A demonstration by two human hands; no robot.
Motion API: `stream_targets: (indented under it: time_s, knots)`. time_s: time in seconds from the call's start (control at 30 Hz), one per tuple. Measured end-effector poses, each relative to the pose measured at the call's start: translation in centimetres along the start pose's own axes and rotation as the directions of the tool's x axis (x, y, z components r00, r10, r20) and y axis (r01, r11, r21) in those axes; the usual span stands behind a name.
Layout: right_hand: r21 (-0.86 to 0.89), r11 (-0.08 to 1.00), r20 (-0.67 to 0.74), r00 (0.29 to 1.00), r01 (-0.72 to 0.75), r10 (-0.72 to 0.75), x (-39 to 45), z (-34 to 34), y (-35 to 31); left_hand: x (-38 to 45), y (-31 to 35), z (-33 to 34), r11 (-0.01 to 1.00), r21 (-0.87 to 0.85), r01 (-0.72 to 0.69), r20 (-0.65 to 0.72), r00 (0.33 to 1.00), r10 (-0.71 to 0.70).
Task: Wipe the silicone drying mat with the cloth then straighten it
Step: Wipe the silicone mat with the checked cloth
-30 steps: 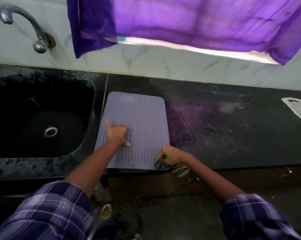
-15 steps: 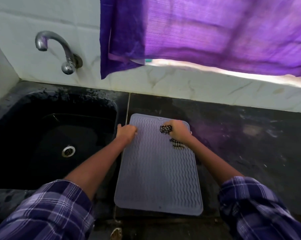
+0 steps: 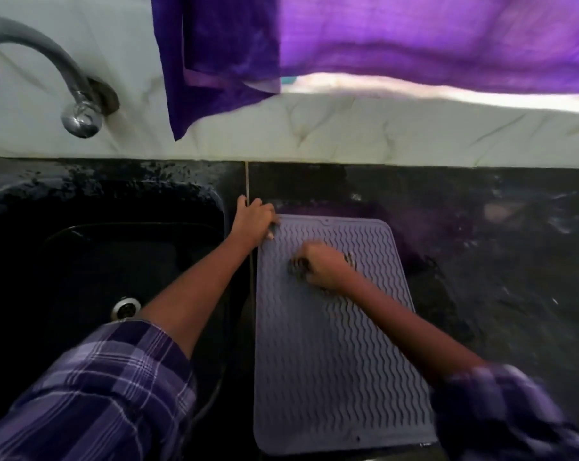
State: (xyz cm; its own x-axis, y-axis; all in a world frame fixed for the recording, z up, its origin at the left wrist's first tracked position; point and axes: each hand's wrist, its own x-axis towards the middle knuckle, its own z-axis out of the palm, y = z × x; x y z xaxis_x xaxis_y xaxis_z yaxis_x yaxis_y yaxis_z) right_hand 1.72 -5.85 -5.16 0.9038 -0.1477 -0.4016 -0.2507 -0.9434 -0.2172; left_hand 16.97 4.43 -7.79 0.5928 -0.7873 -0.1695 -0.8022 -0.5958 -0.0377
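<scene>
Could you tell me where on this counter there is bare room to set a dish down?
The black counter right of the drying mat is bare up to the marble backsplash. The mat's near half is free. Its far end is crowded: left hand at the corner, right hand with the cloth.

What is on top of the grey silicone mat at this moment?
The right hand presses a dark cloth on the silicone mat, and the left hand holds its far left corner. Most of the cloth is hidden under the hand and blurred.
</scene>
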Motion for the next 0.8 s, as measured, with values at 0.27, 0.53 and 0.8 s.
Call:
stream_targets:
  time_s: [0.27,0.53,0.8]
  knots:
    - [0.024,0.998,0.014,0.998,0.061,-0.061,1.7,-3.0,-2.0,0.0,-0.2,0.4,0.974,-0.226,0.031,-0.054,0.998,-0.045]
    - [0.057,0.993,0.043,0.993,0.105,-0.108,-5.1,2.7,-5.1,-0.7,0.2,0.7,0.988,-0.151,0.041,-0.06,0.997,-0.05]
    - [0.078,0.988,0.125,0.982,0.132,-0.141,-7.5,2.6,-5.8,-5.0,3.4,-1.6,0.989,-0.052,0.136,0.052,0.99,-0.133]
